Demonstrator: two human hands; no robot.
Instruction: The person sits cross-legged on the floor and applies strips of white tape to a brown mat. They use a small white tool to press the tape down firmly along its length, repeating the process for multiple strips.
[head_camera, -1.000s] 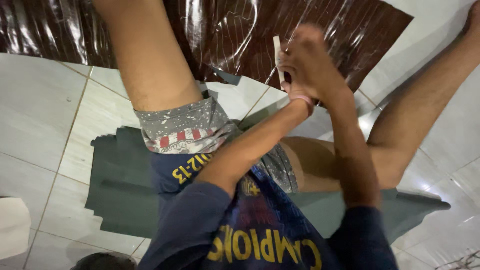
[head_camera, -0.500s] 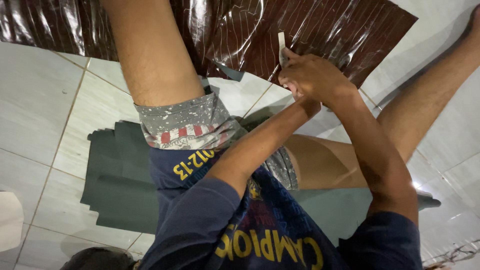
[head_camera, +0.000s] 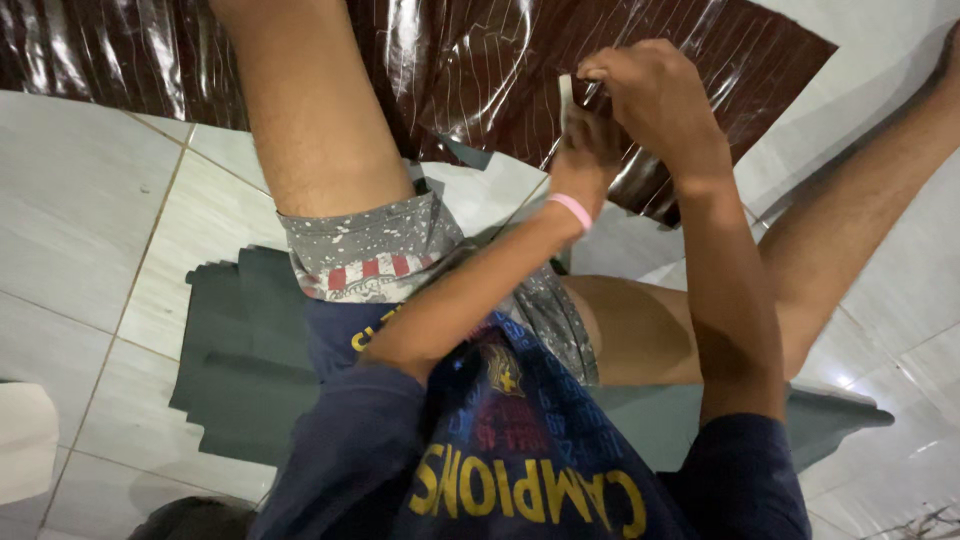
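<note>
Reaching forward, both arms are extended; a pale strip (head_camera: 566, 100) is pinched by left hand (head_camera: 588, 150) and right hand (head_camera: 655, 95), shifted rightward since earlier.

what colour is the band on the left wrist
Pink; the wristband shows best in the head view, just below the left hand.

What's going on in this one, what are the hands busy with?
A person sits on a white tiled floor with legs spread, on a dark grey mat. Both hands are raised together over a glossy dark brown sheet spread ahead. The left hand, with a pink band on its wrist, and the right hand pinch a small pale strip between them. What the strip is cannot be told; the fingers hide most of it.
</note>
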